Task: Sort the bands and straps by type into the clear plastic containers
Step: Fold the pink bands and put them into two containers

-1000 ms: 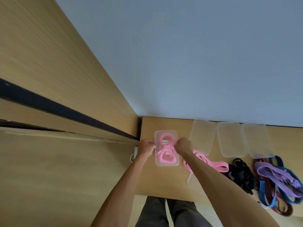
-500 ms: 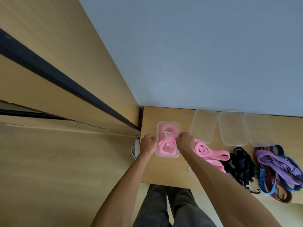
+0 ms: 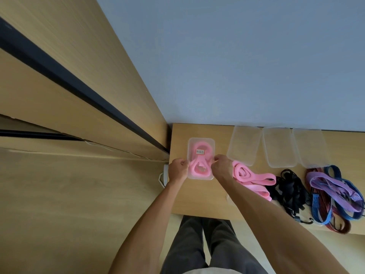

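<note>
A clear container (image 3: 200, 142) with a small label and pink bands inside sits at the left end of the wooden table (image 3: 197, 198). My left hand (image 3: 177, 169) grips its left edge and my right hand (image 3: 222, 167) grips its right edge, fingers pinched at the rim. Loose pink bands (image 3: 251, 179) lie just right of my right hand. Black straps (image 3: 291, 186) are heaped beyond them. Purple, blue and red straps (image 3: 335, 190) lie tangled at the far right.
Three clear containers (image 3: 244, 147) (image 3: 279, 147) (image 3: 309, 147) stand in a row along the wall behind the strap piles. A wooden cabinet side rises at the left, close to the table edge. A white cable (image 3: 162, 176) hangs off the table's left edge.
The view has shifted slightly. My hands stay on either side of the pink-band container, which has stayed near the same spot on the table.
</note>
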Demonstrator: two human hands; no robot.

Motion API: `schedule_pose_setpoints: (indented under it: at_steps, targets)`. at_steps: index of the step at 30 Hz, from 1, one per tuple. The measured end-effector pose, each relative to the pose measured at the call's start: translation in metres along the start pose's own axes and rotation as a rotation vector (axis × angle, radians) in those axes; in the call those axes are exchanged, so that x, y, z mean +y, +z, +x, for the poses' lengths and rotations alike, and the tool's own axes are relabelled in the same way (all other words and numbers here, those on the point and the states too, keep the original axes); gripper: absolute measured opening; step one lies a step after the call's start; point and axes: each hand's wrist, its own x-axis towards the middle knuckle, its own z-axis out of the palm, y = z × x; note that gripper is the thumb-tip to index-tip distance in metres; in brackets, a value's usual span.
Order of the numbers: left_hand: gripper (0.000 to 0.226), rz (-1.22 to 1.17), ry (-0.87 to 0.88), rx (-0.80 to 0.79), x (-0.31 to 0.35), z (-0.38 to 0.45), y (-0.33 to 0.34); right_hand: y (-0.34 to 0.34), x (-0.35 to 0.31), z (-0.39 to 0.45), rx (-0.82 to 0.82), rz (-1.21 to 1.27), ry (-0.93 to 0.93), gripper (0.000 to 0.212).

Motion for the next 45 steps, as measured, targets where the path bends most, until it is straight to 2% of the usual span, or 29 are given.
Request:
schedule_pose_setpoints:
  at_steps: [3, 5, 7, 9, 11, 17, 20, 24, 28, 32, 37, 40, 42, 45]
  targets:
    - [0.033, 0.017, 0.007, -0.003, 0.009, 0.002, -0.002, -0.004, -0.005, -0.001, 0.027, -0.032, -0.089, 0.051]
    - [0.033, 0.117, 0.055, -0.018, 0.012, -0.002, -0.002, -0.006, -0.004, -0.004, 0.053, -0.229, -0.291, 0.060]
    - [0.051, 0.306, 0.205, -0.018, 0.009, -0.008, 0.000, -0.003, 0.002, -0.005, 0.031, -0.417, -0.465, 0.064]
    - [0.075, 0.438, 0.308, -0.024, 0.005, -0.009, 0.002, 0.000, 0.008, 0.000, -0.006, -0.517, -0.495, 0.064]
    - [0.088, 0.515, 0.312, -0.019, 0.005, -0.007, 0.005, 0.005, 0.013, 0.006, -0.003, -0.553, -0.504, 0.065]
    - [0.090, 0.581, 0.302, -0.013, 0.025, 0.015, 0.003, 0.001, -0.001, 0.028, 0.047, -0.520, -0.504, 0.073]
    - [0.081, 0.602, 0.308, 0.010, 0.039, 0.023, 0.002, -0.007, -0.009, 0.034, 0.064, -0.562, -0.524, 0.073]
    - [0.042, 0.578, 0.367, 0.091, 0.050, 0.024, 0.003, -0.014, -0.013, 0.026, 0.099, -0.556, -0.530, 0.064]
    - [0.033, 0.515, 0.409, 0.131, 0.057, 0.011, 0.009, -0.022, -0.005, 0.010, 0.176, -0.424, -0.476, 0.053]
    - [0.008, 0.484, 0.502, 0.140, 0.060, -0.012, 0.023, -0.040, 0.018, -0.004, 0.229, -0.284, -0.346, 0.042]
    - [0.013, 0.534, 0.505, 0.003, 0.069, -0.043, 0.053, -0.075, 0.064, -0.017, 0.160, -0.307, -0.116, 0.033]
    - [0.016, 0.532, 0.403, -0.135, 0.075, -0.058, 0.078, -0.089, 0.093, -0.020, 0.109, -0.335, -0.056, 0.026]
    - [0.016, 0.500, 0.317, -0.212, 0.074, -0.067, 0.097, -0.092, 0.111, -0.021, 0.072, -0.332, -0.035, 0.030]
    - [0.014, 0.453, 0.230, -0.232, 0.075, -0.079, 0.120, -0.093, 0.139, -0.018, 0.019, -0.302, -0.052, 0.037]
